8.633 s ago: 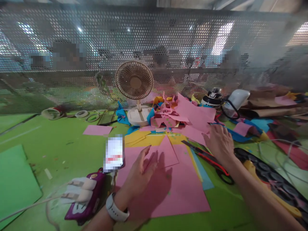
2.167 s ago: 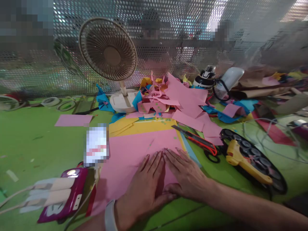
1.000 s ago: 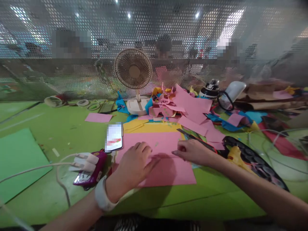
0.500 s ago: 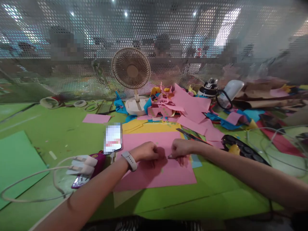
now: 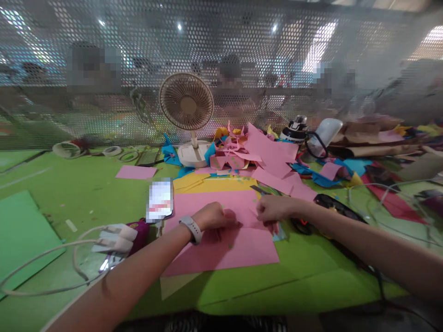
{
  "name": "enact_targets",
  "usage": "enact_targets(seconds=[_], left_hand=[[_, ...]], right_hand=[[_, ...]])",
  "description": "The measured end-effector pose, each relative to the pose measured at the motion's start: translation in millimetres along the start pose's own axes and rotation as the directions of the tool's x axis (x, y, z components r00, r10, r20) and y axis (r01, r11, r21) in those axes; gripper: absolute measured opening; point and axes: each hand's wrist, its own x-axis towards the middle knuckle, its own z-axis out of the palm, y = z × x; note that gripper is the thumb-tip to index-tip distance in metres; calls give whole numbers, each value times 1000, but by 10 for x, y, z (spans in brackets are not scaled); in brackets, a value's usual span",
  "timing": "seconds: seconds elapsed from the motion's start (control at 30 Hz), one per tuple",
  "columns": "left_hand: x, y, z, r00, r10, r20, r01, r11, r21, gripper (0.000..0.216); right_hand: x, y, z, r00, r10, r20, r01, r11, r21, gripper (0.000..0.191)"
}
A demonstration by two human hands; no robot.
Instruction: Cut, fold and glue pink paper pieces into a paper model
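A pink paper sheet [image 5: 252, 249] lies in front of me, with a crease or edge running across it between my hands. My left hand [image 5: 214, 216], a pale watch on its wrist, is closed, its fingertips against the pink paper near the middle. My right hand [image 5: 277, 210] is closed too, pinching the paper near its right side. Shadow and the curled fingers hide the exact grip of both. Under the far edge of the pink sheet lies yellow paper [image 5: 224, 185]. Scissors [image 5: 301, 226] lie partly hidden beneath my right forearm.
A phone [image 5: 159, 200] and a power strip with white plugs [image 5: 116, 240] sit on the left. Behind stand a fan [image 5: 188, 106], a pile of pink scraps [image 5: 270, 152] and a bottle [image 5: 294, 131]. Green paper [image 5: 24, 240] lies far left; cables [image 5: 391, 184] are at right.
My right hand has moved slightly right, widening the gap between the hands. The left fingers reach a little farther right, and a crease or edge now shows between them. The view has shifted slightly.
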Motion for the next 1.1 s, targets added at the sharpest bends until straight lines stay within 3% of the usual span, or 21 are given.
enact_targets(seconds=[0.2, 0.27, 0.4, 0.53, 0.67, 0.87, 1.1], left_hand=[[-14, -2, -7, 993, 111, 43, -111, 994, -9, 58], [1, 5, -4, 993, 106, 44, -106, 994, 1, 58], [47, -2, 8, 999, 51, 11, -52, 999, 2, 52], [27, -91, -2, 998, 48, 27, -47, 997, -57, 47], [-79, -277, -84, 992, 0, 128, 23, 984, -177, 48], [-274, -530, -222, 992, -91, 82, 101, 987, -125, 55], [-521, -530, -239, 991, -132, -18, 129, 984, -123, 51]], right_hand=[[-142, 62, -321, 958, -16, -286, -3, 998, -63, 27], [-132, 65, -266, 970, -51, -238, 43, 998, -39, 34], [122, -49, 118, 989, -135, 65, 130, 989, 77, 39], [329, -75, 322, 982, -109, 153, 97, 992, 83, 46], [353, -2, 282, 979, -112, 170, 100, 992, 81, 48], [334, 34, 290, 980, -136, 146, 129, 990, 55, 46], [155, 9, 406, 979, -194, -64, 187, 978, -97, 38]])
